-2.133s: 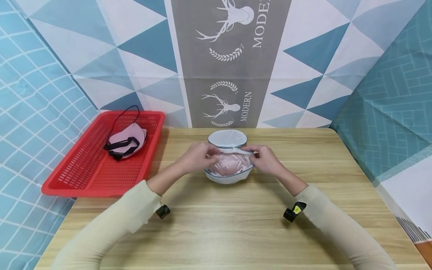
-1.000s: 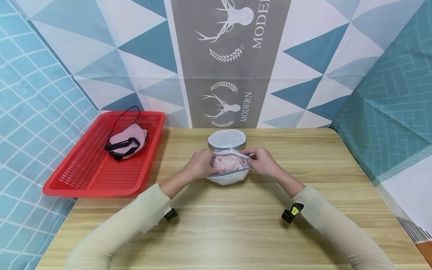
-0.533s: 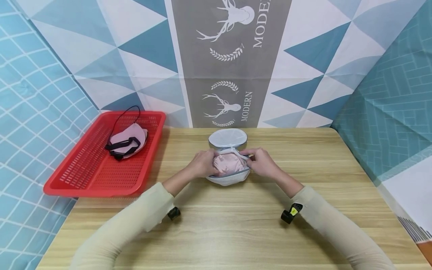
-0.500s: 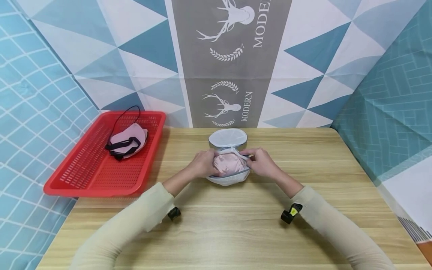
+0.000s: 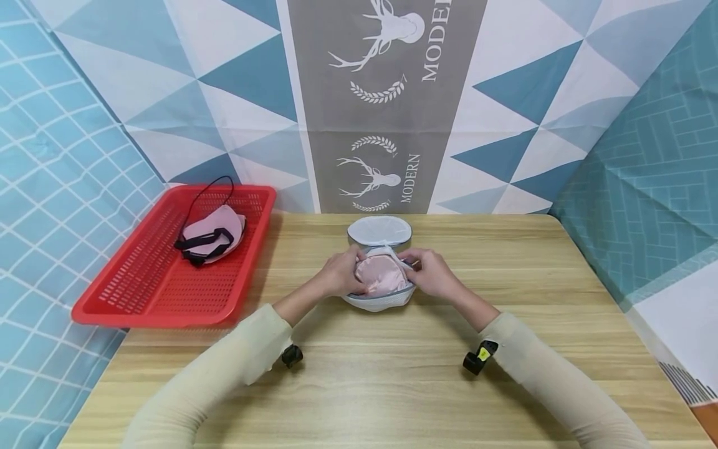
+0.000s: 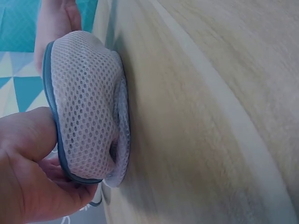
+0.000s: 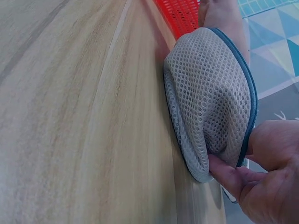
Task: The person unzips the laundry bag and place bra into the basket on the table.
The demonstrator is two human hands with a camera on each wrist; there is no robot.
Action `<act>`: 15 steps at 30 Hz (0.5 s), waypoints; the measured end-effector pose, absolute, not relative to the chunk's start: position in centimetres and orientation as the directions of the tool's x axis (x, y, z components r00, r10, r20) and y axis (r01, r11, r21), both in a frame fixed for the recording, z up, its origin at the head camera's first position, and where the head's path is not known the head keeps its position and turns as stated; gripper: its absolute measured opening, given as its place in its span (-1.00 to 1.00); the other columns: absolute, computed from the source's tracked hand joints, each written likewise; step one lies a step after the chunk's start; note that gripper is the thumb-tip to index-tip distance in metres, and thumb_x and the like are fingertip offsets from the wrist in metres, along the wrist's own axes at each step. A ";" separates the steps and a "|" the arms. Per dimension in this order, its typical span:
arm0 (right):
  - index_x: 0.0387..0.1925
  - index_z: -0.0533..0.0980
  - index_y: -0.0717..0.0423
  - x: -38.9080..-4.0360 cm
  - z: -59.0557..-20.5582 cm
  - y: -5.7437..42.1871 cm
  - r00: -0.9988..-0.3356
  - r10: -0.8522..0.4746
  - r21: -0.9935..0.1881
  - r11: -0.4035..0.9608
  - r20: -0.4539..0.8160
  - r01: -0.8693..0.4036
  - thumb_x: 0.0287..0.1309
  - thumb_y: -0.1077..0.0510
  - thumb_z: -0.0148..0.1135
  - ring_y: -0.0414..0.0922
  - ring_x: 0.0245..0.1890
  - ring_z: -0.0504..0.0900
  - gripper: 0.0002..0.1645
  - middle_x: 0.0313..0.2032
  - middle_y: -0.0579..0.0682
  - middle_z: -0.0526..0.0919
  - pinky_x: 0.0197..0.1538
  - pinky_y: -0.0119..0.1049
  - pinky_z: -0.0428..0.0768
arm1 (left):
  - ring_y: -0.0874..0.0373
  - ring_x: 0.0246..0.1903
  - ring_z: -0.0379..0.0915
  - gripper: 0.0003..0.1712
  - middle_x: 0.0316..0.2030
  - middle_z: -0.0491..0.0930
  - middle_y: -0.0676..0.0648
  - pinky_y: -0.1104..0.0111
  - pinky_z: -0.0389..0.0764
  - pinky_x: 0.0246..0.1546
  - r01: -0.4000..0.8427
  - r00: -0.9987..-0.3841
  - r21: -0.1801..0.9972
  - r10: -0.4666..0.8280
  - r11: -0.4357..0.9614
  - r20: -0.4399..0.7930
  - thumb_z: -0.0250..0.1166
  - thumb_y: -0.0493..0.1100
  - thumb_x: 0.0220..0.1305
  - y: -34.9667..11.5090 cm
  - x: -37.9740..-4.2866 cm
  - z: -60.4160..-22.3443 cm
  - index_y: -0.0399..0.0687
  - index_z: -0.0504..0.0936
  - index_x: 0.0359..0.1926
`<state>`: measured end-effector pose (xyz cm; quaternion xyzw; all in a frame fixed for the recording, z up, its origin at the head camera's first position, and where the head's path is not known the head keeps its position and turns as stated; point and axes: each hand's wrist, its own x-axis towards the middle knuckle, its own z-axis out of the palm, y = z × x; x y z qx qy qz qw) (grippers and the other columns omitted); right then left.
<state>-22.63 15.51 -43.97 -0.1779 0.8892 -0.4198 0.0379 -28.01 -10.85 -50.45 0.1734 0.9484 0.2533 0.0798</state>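
A white mesh laundry bag (image 5: pixel 378 304) with a blue-grey zipped rim sits at the table's back middle. Its round lid (image 5: pixel 379 231) is folded back behind it. Inside lies shiny pink satin padding (image 5: pixel 382 274), rounded like a bra cup. My left hand (image 5: pixel 339 273) grips the bag's left side, thumb over the rim; the left wrist view shows its fingers bent under the mesh wall (image 6: pixel 86 107). On the opposite side my right hand (image 5: pixel 430 273) holds the rim, with fingertips pressed against the mesh (image 7: pixel 210 98) in the right wrist view.
A red perforated basket (image 5: pixel 168 293) stands at the left, overhanging the wooden table's (image 5: pixel 381 386) left edge. In it lies a pink padded piece (image 5: pixel 221 221) with black straps and a thin dark cord. Patterned cloth (image 5: pixel 247 100) hangs behind the table.
My left hand has shifted slightly down and right along the bag's side. The right hand has stayed at the right rim. The pink padding now shows smoother and rounder in the opening.
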 end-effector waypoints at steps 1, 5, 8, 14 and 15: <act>0.21 0.69 0.39 -22.7 -44.0 15.6 -0.932 -0.352 -0.757 0.586 0.086 -0.291 0.38 0.46 0.30 0.13 -0.14 0.83 -0.60 -0.04 0.37 0.85 -0.11 -0.29 0.79 | -0.07 0.13 0.69 -0.11 0.12 0.80 -0.15 0.06 0.67 0.27 0.293 -0.927 0.511 0.370 0.808 -0.054 0.84 0.03 0.02 -10.8 -28.0 -50.5 0.03 0.49 0.25; 0.17 0.67 0.35 -22.7 -44.2 15.8 -0.930 -0.357 -0.751 0.591 0.085 -0.295 0.36 0.46 0.29 -0.06 -0.31 0.69 -0.62 -0.24 0.27 0.80 -0.28 -0.42 0.58 | -0.01 0.05 0.68 -0.17 0.06 0.80 -0.09 0.08 0.67 0.19 0.323 -0.926 0.510 0.377 0.797 -0.004 0.82 0.02 0.04 -10.9 -27.7 -50.8 0.05 0.50 0.21; 0.15 0.67 0.31 -22.7 -44.1 15.9 -0.931 -0.355 -0.749 0.594 0.082 -0.292 0.37 0.45 0.29 -0.14 -0.34 0.61 -0.65 -0.33 0.19 0.76 -0.31 -0.42 0.52 | 0.03 -0.06 0.65 -0.18 -0.05 0.79 -0.03 0.11 0.65 0.07 0.358 -0.921 0.490 0.387 0.795 0.046 0.83 0.03 0.04 -11.0 -27.5 -51.0 0.07 0.50 0.19; 0.14 0.68 0.29 -22.9 -44.1 16.1 -0.935 -0.344 -0.744 0.601 0.089 -0.292 0.40 0.42 0.30 -0.11 -0.30 0.66 -0.67 -0.32 0.17 0.76 -0.26 -0.39 0.58 | 0.11 -0.24 0.57 -0.28 -0.26 0.66 0.10 0.23 0.54 -0.16 0.427 -0.899 0.465 0.419 0.775 0.128 0.82 0.04 0.06 -11.4 -27.3 -51.4 0.12 0.51 0.05; 0.14 0.68 0.28 -23.0 -44.1 16.2 -0.937 -0.338 -0.745 0.603 0.086 -0.286 0.40 0.41 0.30 -0.10 -0.29 0.67 -0.68 -0.32 0.17 0.75 -0.25 -0.39 0.59 | 0.13 -0.25 0.56 -0.30 -0.27 0.65 0.11 0.25 0.53 -0.19 0.437 -0.895 0.467 0.425 0.769 0.137 0.82 0.03 0.06 -11.4 -27.3 -51.5 0.13 0.51 0.03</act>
